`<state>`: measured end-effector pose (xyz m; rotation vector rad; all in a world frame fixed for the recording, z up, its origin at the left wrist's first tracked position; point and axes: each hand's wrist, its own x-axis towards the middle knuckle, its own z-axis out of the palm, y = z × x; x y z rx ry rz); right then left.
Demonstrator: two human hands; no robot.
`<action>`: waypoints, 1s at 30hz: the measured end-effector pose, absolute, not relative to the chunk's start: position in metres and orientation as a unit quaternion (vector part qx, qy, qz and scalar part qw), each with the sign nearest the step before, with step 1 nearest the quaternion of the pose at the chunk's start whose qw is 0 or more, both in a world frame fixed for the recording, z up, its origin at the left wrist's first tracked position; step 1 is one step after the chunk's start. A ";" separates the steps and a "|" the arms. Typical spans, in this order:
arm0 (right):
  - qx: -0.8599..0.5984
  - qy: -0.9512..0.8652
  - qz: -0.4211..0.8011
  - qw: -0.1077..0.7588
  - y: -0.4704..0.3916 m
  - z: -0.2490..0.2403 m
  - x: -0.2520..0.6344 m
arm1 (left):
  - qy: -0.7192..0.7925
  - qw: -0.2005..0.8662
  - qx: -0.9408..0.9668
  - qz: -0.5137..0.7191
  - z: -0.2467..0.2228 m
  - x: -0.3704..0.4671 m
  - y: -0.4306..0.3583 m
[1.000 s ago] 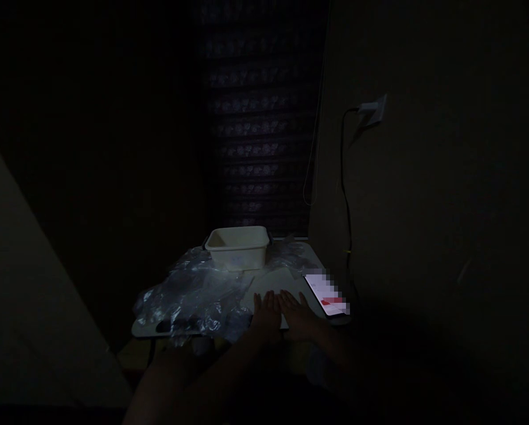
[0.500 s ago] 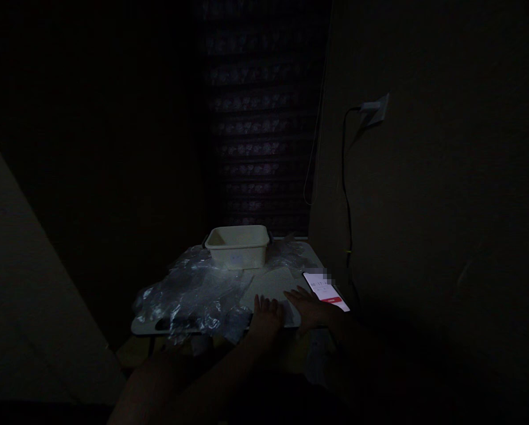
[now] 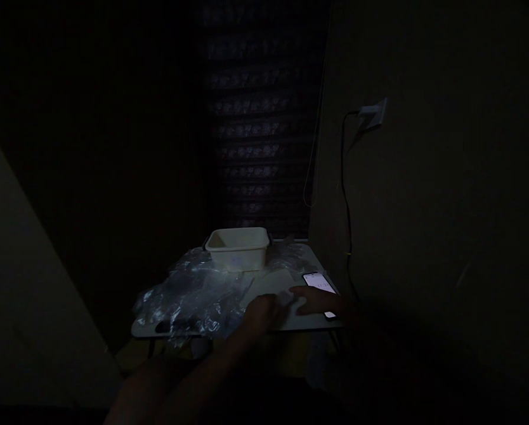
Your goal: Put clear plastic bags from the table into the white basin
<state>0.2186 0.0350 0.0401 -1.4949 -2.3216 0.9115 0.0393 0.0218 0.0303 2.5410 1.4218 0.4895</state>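
The light is very dim. My left hand [image 3: 261,313] is at the near edge of a small table [image 3: 306,321], its fingers curled in; what they hold, if anything, I cannot make out. Under and beyond it lies a pale flat sheet [image 3: 271,282]. To its right, my right hand [image 3: 313,300] points leftward, its finger and thumb apart, close to the left hand. Its wrist and back cover part of a lit phone [image 3: 316,280]. Crumpled clear plastic [image 3: 198,295] spreads beside my left hand. A cream rectangular tub [image 3: 238,258] stands behind the sheet.
Wall surfaces rise on both sides, and a dark patterned blind [image 3: 251,130] hangs behind the table. On the right wall, a plug in a socket [image 3: 375,112] has a black cable [image 3: 346,200] running down past the table. More clear plastic [image 3: 289,255] lies right of the tub.
My left hand's fingers have gone from outstretched on the sheet to curled. My right hand has lifted and turned leftward, now over part of the phone.
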 end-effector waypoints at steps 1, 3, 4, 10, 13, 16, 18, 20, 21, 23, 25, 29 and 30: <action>-0.489 -0.786 0.346 0.153 0.036 0.044 0.216 | 0.476 0.130 0.849 0.190 0.035 0.037 0.027; -0.451 -0.763 0.408 0.218 0.038 0.053 0.209 | 0.447 0.188 0.842 0.238 0.045 0.031 0.035; -0.435 -0.754 0.424 0.250 0.038 0.058 0.204 | 0.434 0.212 0.840 0.249 0.050 0.029 0.037; -0.420 -0.757 0.360 0.348 0.044 0.075 0.175 | 0.405 0.324 0.822 0.236 0.069 0.020 0.039; -0.429 -0.769 0.307 0.362 0.051 0.077 0.171 | 0.413 0.369 0.793 0.254 0.071 0.015 0.044; -0.440 -0.762 0.290 0.377 0.055 0.077 0.172 | 0.437 0.388 0.755 0.299 0.072 0.008 0.052; -0.442 -0.762 0.289 0.375 0.056 0.077 0.173 | 0.451 0.387 0.736 0.325 0.072 0.005 0.054; -0.442 -0.765 0.291 0.367 0.055 0.077 0.173 | 0.452 0.383 0.733 0.333 0.072 0.004 0.055; -0.443 -0.767 0.291 0.362 0.055 0.077 0.172 | 0.451 0.380 0.736 0.333 0.072 0.005 0.054; -0.442 -0.775 0.284 0.350 0.055 0.076 0.170 | 0.448 0.373 0.741 0.332 0.072 0.006 0.053; -0.439 -0.787 0.271 0.338 0.057 0.077 0.168 | 0.451 0.369 0.738 0.340 0.073 0.006 0.053; -0.454 -0.789 0.259 0.323 0.064 0.077 0.165 | 0.463 0.348 0.721 0.380 0.074 0.001 0.058; -0.459 -0.784 0.265 0.323 0.066 0.077 0.164 | 0.466 0.340 0.718 0.389 0.075 0.000 0.060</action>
